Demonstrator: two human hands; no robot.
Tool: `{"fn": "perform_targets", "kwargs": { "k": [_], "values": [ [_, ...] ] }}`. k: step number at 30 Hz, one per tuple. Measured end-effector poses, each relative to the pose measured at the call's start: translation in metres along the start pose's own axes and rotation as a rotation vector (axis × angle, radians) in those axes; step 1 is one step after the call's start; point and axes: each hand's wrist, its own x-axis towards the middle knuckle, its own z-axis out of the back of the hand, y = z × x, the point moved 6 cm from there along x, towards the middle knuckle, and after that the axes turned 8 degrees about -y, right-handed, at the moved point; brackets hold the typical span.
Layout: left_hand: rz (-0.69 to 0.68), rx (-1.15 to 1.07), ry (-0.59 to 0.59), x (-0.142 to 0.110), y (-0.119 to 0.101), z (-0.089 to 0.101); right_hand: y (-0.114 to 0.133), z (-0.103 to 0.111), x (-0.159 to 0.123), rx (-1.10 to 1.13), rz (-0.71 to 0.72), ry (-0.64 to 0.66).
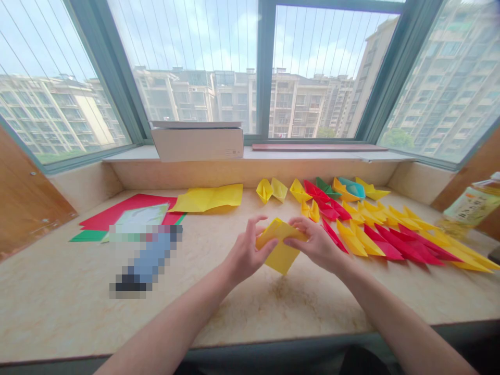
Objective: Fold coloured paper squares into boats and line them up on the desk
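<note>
A folded piece of yellow paper, roughly diamond-shaped, is held up just above the stone counter. My left hand pinches its left side, thumb across the front face. On the opposite side my right hand grips it, with the thumb also on the front and the fingers over the upper edge. The fingers behind the paper are partly hidden. Folded yellow paper boats stand beyond my hands, and a red paper boat lies close by my right hand.
Rows of red and yellow boats fill the right side. An oil bottle stands at the far right. A yellow sheet and red sheets lie left, near a blurred-out object. A white box sits on the windowsill.
</note>
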Motion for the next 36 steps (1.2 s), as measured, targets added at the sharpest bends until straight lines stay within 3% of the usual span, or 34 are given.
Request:
{"fn": "perform_targets", "kwargs": {
  "k": [3, 6, 10, 13, 20, 28, 34, 36],
  "values": [
    [0.072, -0.081, 0.039, 0.002, 0.005, 0.001, -0.006, 0.004, 0.003, 0.158, -0.090, -0.071],
    [0.181, -0.198, 0.080, 0.003, 0.012, 0.003, -0.008, 0.002, 0.004, 0.280, -0.152, -0.062],
    [0.291, -0.392, 0.215, 0.000, 0.013, 0.000, -0.008, -0.001, 0.003, 0.297, -0.188, -0.026],
    [0.327, -0.410, 0.268, -0.002, 0.012, -0.001, -0.009, -0.001, 0.003, 0.282, -0.194, -0.023],
    [0.374, -0.330, 0.218, 0.000, 0.026, -0.001, -0.011, 0.003, 0.002, 0.223, -0.179, -0.012],
    [0.442, -0.397, 0.181, 0.002, 0.034, -0.002, 0.000, 0.006, -0.002, 0.082, -0.083, 0.195],
    [0.455, -0.375, 0.219, 0.000, 0.032, -0.004, -0.011, 0.000, -0.010, 0.147, -0.247, 0.415],
    [0.466, -0.379, 0.223, -0.001, 0.032, -0.004, -0.015, -0.001, -0.010, 0.124, -0.272, 0.413]
  ]
}}
